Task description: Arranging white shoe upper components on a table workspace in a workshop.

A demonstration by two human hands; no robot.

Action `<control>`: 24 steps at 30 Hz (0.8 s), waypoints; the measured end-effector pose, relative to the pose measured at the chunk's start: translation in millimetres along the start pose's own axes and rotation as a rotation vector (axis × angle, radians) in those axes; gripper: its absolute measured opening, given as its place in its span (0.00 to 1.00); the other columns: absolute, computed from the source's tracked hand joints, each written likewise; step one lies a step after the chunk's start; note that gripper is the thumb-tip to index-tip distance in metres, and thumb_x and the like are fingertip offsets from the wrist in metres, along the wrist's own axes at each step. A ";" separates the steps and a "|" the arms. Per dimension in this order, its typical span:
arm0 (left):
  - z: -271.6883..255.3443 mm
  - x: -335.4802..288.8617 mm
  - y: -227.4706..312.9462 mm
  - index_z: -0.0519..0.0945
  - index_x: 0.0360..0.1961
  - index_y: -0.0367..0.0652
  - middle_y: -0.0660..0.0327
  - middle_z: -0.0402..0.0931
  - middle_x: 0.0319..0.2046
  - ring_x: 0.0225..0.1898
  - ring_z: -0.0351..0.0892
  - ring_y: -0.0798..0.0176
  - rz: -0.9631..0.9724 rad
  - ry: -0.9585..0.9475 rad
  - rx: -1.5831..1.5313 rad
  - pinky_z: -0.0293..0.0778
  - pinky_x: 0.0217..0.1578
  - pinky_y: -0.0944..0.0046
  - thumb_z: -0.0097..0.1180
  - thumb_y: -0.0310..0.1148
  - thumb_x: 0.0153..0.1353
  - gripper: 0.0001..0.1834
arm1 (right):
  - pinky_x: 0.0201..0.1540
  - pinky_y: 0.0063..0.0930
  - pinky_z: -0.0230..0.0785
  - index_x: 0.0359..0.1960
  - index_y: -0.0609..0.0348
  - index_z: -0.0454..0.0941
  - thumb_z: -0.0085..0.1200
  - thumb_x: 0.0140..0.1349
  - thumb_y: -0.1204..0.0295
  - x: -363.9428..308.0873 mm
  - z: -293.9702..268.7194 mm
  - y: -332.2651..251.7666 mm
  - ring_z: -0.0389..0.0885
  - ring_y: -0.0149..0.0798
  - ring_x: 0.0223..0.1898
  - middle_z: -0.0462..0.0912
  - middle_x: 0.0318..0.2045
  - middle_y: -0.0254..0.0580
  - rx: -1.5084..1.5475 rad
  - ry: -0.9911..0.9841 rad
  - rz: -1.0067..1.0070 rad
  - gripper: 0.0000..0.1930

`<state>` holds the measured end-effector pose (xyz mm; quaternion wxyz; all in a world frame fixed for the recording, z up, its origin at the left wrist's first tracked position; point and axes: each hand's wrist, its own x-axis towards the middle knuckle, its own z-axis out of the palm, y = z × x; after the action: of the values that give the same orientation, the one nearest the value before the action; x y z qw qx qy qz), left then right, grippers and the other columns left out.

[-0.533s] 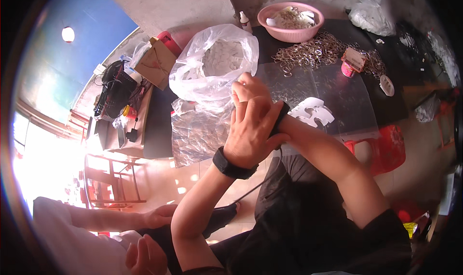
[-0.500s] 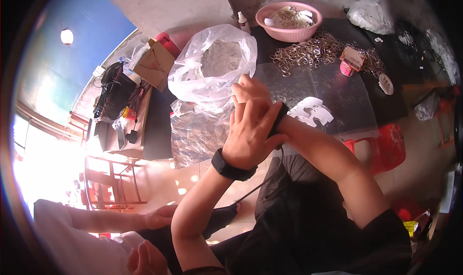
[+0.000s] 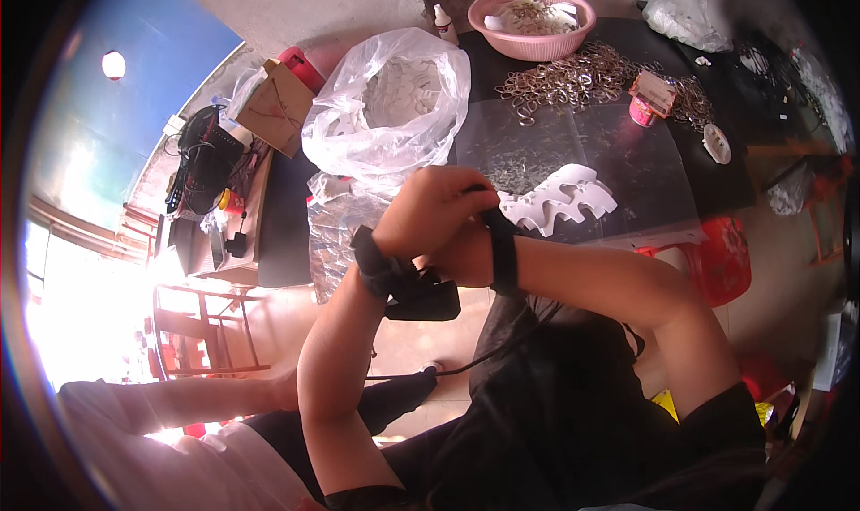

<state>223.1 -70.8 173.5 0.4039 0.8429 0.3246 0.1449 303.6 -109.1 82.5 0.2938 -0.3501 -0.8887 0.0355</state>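
Single head-worn fisheye view, looks steeply down, close on left hand [image 3: 430, 208]; dark surface [image 3: 645, 166] lies just beyond it.

The left hand [image 3: 430, 208] is curled over the right wrist. Its fingers touch a black strap [image 3: 503, 251] that goes around that wrist. The right hand is hidden behind the left hand, so it cannot be seen. The left wrist wears a black band with a small black box [image 3: 421, 298] on it.

Just past the hands, white wavy cut-out pieces [image 3: 560, 197] lie on a dark table [image 3: 717, 175]. A big clear plastic bag [image 3: 385, 99] stands near them, with pale pieces inside. Farther back are a pile of metal rings [image 3: 573, 77] and a pink bowl [image 3: 531, 23]. Another person's arm [image 3: 179, 399] lies at the lower left.
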 end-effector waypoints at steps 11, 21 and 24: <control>-6.4 -17.2 -37.4 0.73 0.44 0.33 0.62 0.76 0.34 0.35 0.73 0.70 -0.248 0.038 -0.405 0.69 0.39 0.71 0.52 0.31 0.59 0.15 | 0.29 0.39 0.69 0.25 0.62 0.74 0.51 0.52 0.77 18.5 -78.2 32.6 0.76 0.51 0.26 0.76 0.22 0.50 0.321 0.669 0.316 0.02; 48.7 -11.3 -4.0 0.66 0.52 0.39 0.65 0.73 0.40 0.41 0.73 0.73 0.001 -0.088 -0.593 0.71 0.41 0.70 0.66 0.24 0.46 0.31 | 0.32 0.29 0.69 0.25 0.57 0.69 0.54 0.44 0.77 31.7 -78.3 57.1 0.75 0.38 0.31 0.71 0.30 0.36 -0.363 0.730 0.120 0.07; 36.0 -15.8 -8.3 0.71 0.43 0.39 0.67 0.74 0.27 0.29 0.71 0.76 -0.049 -0.156 -0.427 0.68 0.31 0.74 0.67 0.30 0.46 0.23 | 0.33 0.29 0.67 0.25 0.57 0.71 0.52 0.46 0.74 23.4 -74.6 62.5 0.74 0.35 0.31 0.70 0.29 0.36 -0.456 0.615 -0.064 0.04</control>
<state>226.0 -98.5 144.6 0.6002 0.7390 0.2746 0.1350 368.3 -57.6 138.9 0.4623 -0.3728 -0.7546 -0.2791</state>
